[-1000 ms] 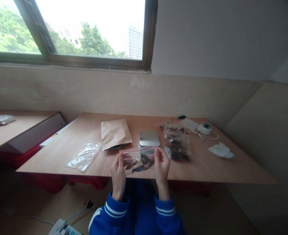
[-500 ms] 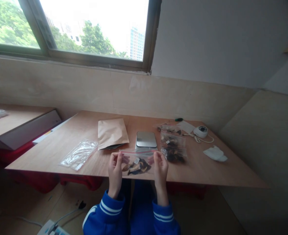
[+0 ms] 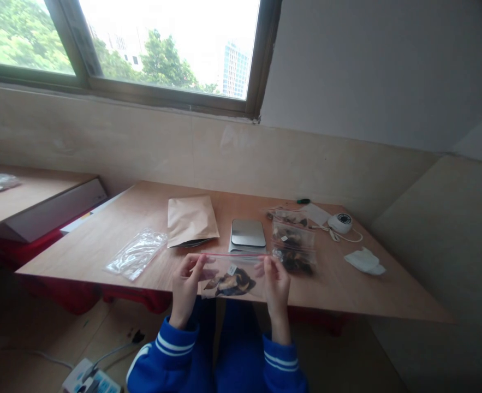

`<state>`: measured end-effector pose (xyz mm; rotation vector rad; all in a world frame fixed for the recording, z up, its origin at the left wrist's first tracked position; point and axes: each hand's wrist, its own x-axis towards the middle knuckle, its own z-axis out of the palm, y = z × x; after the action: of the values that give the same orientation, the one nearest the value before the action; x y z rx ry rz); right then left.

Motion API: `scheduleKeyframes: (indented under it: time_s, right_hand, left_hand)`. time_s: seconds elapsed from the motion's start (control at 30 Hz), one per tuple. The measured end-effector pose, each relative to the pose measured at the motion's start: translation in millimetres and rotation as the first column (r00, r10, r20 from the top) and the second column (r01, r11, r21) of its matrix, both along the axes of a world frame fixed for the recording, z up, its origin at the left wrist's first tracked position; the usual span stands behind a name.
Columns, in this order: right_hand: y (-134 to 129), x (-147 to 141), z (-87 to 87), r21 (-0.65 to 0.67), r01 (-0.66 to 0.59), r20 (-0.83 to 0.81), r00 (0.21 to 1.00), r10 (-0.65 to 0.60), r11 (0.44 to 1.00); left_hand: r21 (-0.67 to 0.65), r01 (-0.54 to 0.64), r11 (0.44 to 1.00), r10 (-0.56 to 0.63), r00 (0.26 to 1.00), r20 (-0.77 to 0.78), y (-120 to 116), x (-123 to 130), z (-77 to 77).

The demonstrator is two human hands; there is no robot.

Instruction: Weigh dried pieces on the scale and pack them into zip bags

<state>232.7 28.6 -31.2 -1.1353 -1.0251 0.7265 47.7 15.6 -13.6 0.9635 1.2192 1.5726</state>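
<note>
Between my hands, at the table's front edge, hangs a clear zip bag [image 3: 231, 279] with a red seal strip along its top. Dark and pale dried slices and a small white packet show inside it. My left hand [image 3: 187, 284] pinches the bag's upper left corner. At the upper right corner, my right hand [image 3: 277, 281] is closed on the same bag. Just beyond the bag lies a flat scale [image 3: 248, 233] with a silver top. Several filled zip bags [image 3: 293, 238] lie in a column to the right of the scale.
A brown paper pouch [image 3: 192, 221] lies left of the scale, and empty clear bags [image 3: 137, 254] lie further left. To the right are a white dome camera [image 3: 339, 222] with its cable and a crumpled white tissue [image 3: 366, 261]. A power strip [image 3: 91, 377] rests on the floor.
My hands have moved slightly apart along the bag's top, and its red strip now looks straighter. The whole view has shifted a little.
</note>
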Motion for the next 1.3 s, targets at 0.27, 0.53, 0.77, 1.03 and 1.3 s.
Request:
scheduleKeyframes:
  time_s: [0.27,0.53,0.77,1.03,1.3]
  right_hand:
    - [0.2,9.4,-4.7,0.059,0.048,0.111,0.992,-0.054,0.997]
    - [-1.5,-0.9,3.3,0.044,0.048,-0.004,0.999,-0.047,0.998]
    - [2.1,-16.6,-2.8,0.002,-0.074,-0.162,0.984,0.073,0.997]
    - [3.3,-20.6,-4.9,-0.027,-0.172,-0.17,0.971,0.165,0.985]
    - [4.6,-11.1,-2.7,-0.019,-0.16,-0.109,0.982,0.157,0.987]
  left_hand:
    - [-0.024,0.063,0.998,-0.064,0.997,-0.04,0.4,-5.7,-2.4]
    - [0.058,-0.026,0.998,0.03,0.997,-0.077,-4.1,1.0,0.5]
    - [0.024,-0.024,0.999,0.022,0.997,0.073,-2.1,8.1,-2.9]
    - [-0.081,0.009,0.997,-0.004,0.998,0.07,-1.9,9.5,-2.9]
    - [0.06,0.051,0.997,-0.048,0.998,-0.042,-1.8,4.5,-2.4]
